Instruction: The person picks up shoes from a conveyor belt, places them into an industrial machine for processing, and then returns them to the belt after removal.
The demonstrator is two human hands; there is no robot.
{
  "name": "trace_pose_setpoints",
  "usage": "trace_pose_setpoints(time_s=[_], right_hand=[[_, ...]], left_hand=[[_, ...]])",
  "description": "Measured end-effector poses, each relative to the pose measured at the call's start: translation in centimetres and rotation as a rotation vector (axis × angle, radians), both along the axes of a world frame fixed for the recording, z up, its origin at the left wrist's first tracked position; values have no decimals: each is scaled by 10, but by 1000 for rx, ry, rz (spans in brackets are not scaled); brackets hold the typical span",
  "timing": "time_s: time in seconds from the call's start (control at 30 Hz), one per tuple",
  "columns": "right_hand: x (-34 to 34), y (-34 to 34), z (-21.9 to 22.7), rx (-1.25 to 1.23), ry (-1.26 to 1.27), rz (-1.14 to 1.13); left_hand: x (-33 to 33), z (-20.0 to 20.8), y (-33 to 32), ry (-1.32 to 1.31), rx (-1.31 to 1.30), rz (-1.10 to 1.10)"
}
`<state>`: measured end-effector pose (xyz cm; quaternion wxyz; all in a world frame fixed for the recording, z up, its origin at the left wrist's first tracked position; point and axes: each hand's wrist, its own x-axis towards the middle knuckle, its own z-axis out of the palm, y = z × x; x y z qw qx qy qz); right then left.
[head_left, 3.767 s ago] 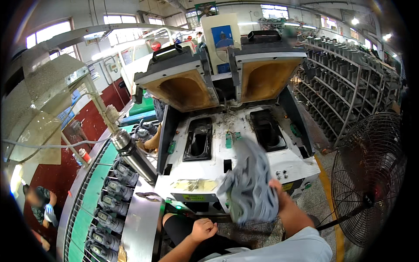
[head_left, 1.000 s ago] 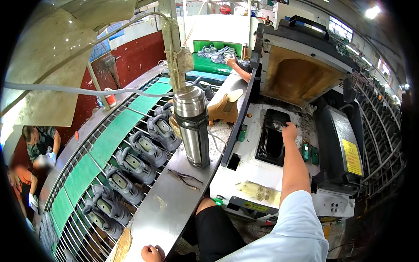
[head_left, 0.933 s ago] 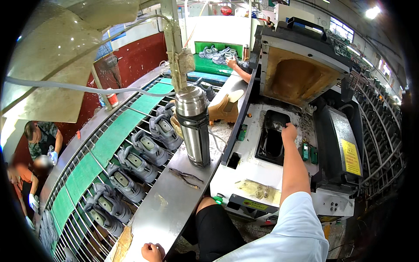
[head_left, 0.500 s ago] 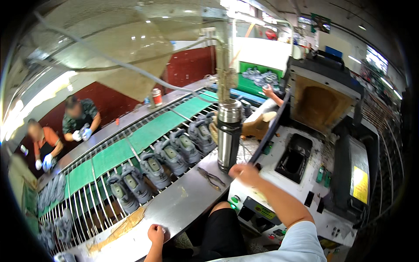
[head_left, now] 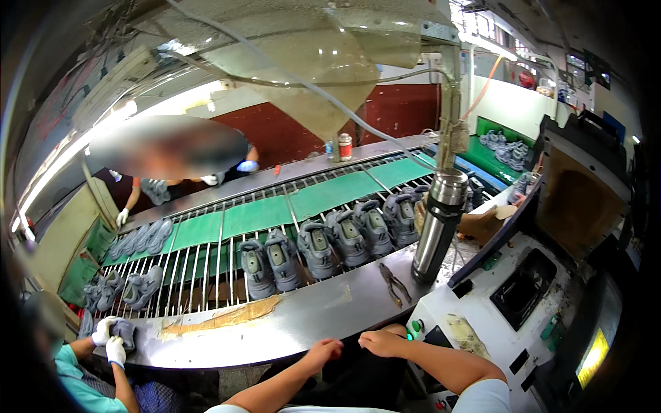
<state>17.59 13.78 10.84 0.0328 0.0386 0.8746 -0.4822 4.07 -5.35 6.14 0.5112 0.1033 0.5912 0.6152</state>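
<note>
My left hand (head_left: 325, 351) hangs over my lap just off the metal ledge, its fingers curled in. To its right, my right hand (head_left: 380, 343) is closed in a loose fist near the machine's lit green button. Nothing shows in either hand. Pliers (head_left: 394, 283) with worn handles lie on the metal ledge (head_left: 227, 342) beyond my hands. A steel vacuum flask (head_left: 438, 227) stands upright beside them. Several grey shoes (head_left: 317, 249) rest in a row on the roller conveyor, heels toward me.
A white-topped machine (head_left: 475, 303) with a raised lid (head_left: 582, 199) stands at my right. Green matting (head_left: 255, 212) runs along the conveyor. At the lower left, a co-worker's gloved hands (head_left: 110, 339) hold a grey shoe; other gloved workers stand across the conveyor.
The view has swung left. My right hand has come down from beside the flask to my lap, and my left hand has moved close to it. A co-worker at the lower left has come into view.
</note>
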Motion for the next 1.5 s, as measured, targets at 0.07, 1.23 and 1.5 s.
trace_pose_setpoints(time_s=[0.07,1.23,1.5], right_hand=[[1,-4,21,29,-99,13],[2,4,7,322,-16,-126],[-5,10,6,319,107,-117]], left_hand=[[13,-7,6,50,36,-101],[-130,-13,-82,139,158,556],[-321,-4,-92,403,92,804]])
